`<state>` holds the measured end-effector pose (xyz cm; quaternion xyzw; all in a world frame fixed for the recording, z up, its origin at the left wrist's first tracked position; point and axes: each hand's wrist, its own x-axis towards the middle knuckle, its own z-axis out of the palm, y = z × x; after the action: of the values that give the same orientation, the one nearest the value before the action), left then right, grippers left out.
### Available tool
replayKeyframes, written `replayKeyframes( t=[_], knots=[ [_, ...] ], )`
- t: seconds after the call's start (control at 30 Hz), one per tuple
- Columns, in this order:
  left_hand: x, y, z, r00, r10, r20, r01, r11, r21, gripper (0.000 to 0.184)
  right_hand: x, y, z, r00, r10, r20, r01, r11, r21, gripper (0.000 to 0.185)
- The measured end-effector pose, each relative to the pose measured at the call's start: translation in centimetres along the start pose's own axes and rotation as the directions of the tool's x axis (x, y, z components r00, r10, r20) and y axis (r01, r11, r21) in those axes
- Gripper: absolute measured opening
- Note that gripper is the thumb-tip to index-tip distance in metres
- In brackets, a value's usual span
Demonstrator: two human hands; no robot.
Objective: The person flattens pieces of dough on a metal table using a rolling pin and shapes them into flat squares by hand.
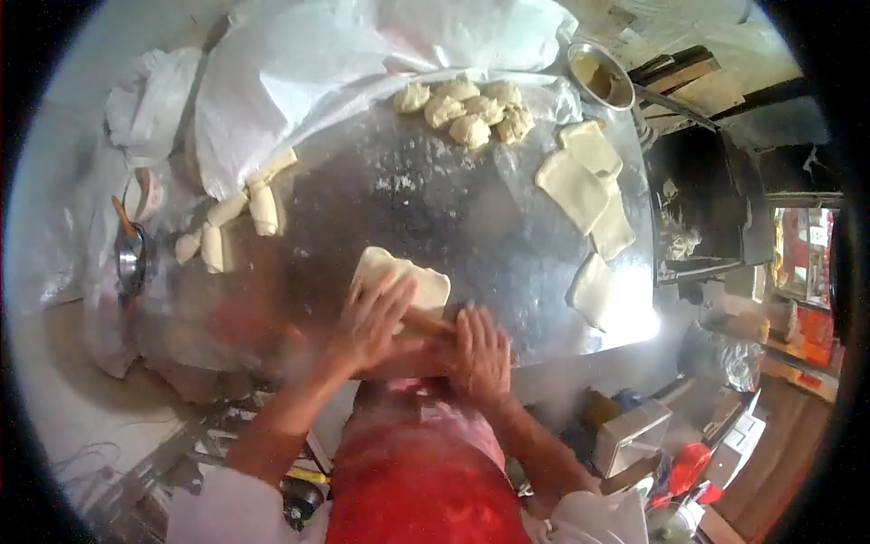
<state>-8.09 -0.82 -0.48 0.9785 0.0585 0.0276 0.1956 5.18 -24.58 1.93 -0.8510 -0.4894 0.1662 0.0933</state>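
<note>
A flattened sheet of pale dough (428, 279) lies on the metal table (362, 199) near its front edge. Across its lower part runs a wooden rolling pin (426, 320). My left hand (376, 317) lies over the pin's left part and the dough's left side, fingers extended and slightly apart. On the pin's right end rests my right hand (478, 352), its fingers stretched forward. Both palms are turned down, so their contact with the pin is partly hidden.
Several dough lumps (469, 130) sit at the back beside white plastic sheeting (299, 82). Rolled dough pieces (263, 208) lie at left, flat dough sheets (573, 192) at right. A metal bowl (601, 77) stands back right; a ladle (130, 258) is far left.
</note>
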Motion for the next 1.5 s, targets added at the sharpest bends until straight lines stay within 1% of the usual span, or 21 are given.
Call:
replayKeyframes(
  t=[0.13, 0.23, 0.3, 0.33, 0.37, 0.43, 0.47, 0.57, 0.63, 0.67, 0.77, 0.83, 0.9, 1.07, 1.17, 1.23, 1.3, 1.37, 1.4, 1.43, 1.5],
  knots=[
    [-8.7, 3.6, -0.5, 0.991, 0.035, -0.127, -0.021, 0.994, 0.106, 0.093, -2.3, -0.2, 0.9, 0.987, -0.145, 0.074, 0.14, 0.987, 0.075, 0.079],
    [-9.7, 3.8, -1.6, 0.998, 0.026, -0.065, -0.027, 0.999, -0.017, 0.082, -1.9, 0.2, -1.2, 0.977, -0.202, 0.065, 0.183, 0.957, 0.225, 0.076],
    [-9.3, 3.3, -1.1, 0.893, -0.404, -0.199, 0.323, 0.882, -0.343, 0.07, -2.6, 1.7, -1.1, 0.999, -0.046, 0.027, 0.032, 0.921, 0.387, 0.067],
    [-7.9, 3.0, -1.4, 0.831, -0.5, -0.244, 0.355, 0.814, -0.46, 0.068, -2.7, 1.9, -2.6, 0.97, 0.15, 0.191, -0.225, 0.851, 0.474, 0.054],
    [-7.0, 1.8, -1.1, 0.83, -0.504, -0.238, 0.358, 0.81, -0.465, 0.068, -3.2, 3.0, -2.3, 0.968, 0.152, 0.198, -0.229, 0.852, 0.471, 0.054],
    [-5.6, -0.5, 0.1, 0.79, -0.539, -0.293, 0.433, 0.828, -0.357, 0.07, -4.2, 5.5, -1.8, 0.874, 0.48, 0.072, -0.432, 0.704, 0.564, 0.036],
    [-4.7, -0.9, 0.4, 0.793, -0.534, -0.293, 0.426, 0.83, -0.361, 0.07, -4.9, 6.3, -2.1, 0.872, 0.486, 0.067, -0.435, 0.704, 0.562, 0.036],
    [-1.4, -1.9, 0.1, 0.709, -0.697, -0.105, 0.578, 0.66, -0.48, 0.05, -7.3, 8.4, -3.4, 0.804, 0.59, -0.078, -0.442, 0.68, 0.585, 0.033],
    [0.6, -2.3, -1.8, 0.598, -0.769, 0.223, 0.776, 0.488, -0.4, 0.028, -10.3, 10.0, -2.0, 0.822, 0.569, -0.029, -0.471, 0.707, 0.527, 0.032],
    [1.2, -1.1, -3.1, 0.716, -0.692, 0.096, 0.673, 0.646, -0.359, 0.016, -11.9, 10.3, -1.6, 0.861, 0.507, -0.031, -0.43, 0.76, 0.488, 0.033],
    [4.3, 3.4, -6.2, 0.853, -0.519, 0.045, 0.487, 0.762, -0.426, 0.017, -15.3, 9.5, -1.2, 0.886, 0.464, -0.015, -0.382, 0.748, 0.543, 0.037],
    [7.5, 6.9, -8.4, 0.856, -0.505, 0.109, 0.474, 0.686, -0.552, 0.015, -17.2, 8.8, -1.0, 0.893, 0.447, 0.044, -0.391, 0.724, 0.568, 0.044],
    [10.9, 9.0, -10.1, 0.837, -0.514, 0.188, 0.439, 0.425, -0.792, 0.014, -18.4, 8.3, -0.6, 0.899, 0.425, 0.103, -0.401, 0.705, 0.585, 0.05],
    [17.2, 5.2, -6.8, 0.86, -0.473, 0.193, 0.355, 0.282, -0.891, 0.025, -17.4, 7.4, -1.1, 0.898, 0.401, 0.181, -0.426, 0.691, 0.584, 0.053],
    [15.8, 1.7, -4.9, 0.82, -0.569, 0.06, 0.314, 0.359, -0.879, 0.038, -16.3, 8.0, 0.3, 0.942, 0.318, 0.104, -0.326, 0.803, 0.498, 0.058],
    [10.7, -1.8, -3.7, 0.781, -0.619, 0.087, 0.462, 0.478, -0.747, 0.044, -12.6, 6.5, -2.3, 0.955, 0.293, 0.047, -0.277, 0.823, 0.496, 0.06],
    [5.0, -5.2, -3.2, 0.775, -0.621, -0.116, 0.485, 0.702, -0.521, 0.041, -8.9, 5.5, -3.4, 0.974, 0.216, -0.071, -0.17, 0.899, 0.404, 0.057],
    [0.4, -11.5, -0.7, 0.646, -0.626, -0.436, 0.56, 0.777, -0.286, 0.05, -5.7, 6.6, -1.0, 0.971, 0.109, -0.215, -0.047, 0.96, 0.275, 0.061],
    [-1.2, -13.7, -0.9, 0.597, -0.592, -0.541, 0.586, 0.783, -0.21, 0.055, -3.6, 6.9, -0.8, 0.974, 0.092, -0.207, -0.033, 0.962, 0.272, 0.061],
    [-1.7, -13.2, -5.4, 0.619, -0.628, -0.473, 0.743, 0.663, 0.092, 0.061, -0.8, 7.0, -1.2, 0.973, 0.026, -0.23, 0.011, 0.987, 0.159, 0.061],
    [-2.7, -17.7, -6.0, 0.592, -0.701, -0.398, 0.789, 0.605, 0.108, 0.08, 2.2, 7.0, -0.3, 0.972, -0.051, -0.228, 0.061, 0.997, 0.036, 0.062]
  ],
)
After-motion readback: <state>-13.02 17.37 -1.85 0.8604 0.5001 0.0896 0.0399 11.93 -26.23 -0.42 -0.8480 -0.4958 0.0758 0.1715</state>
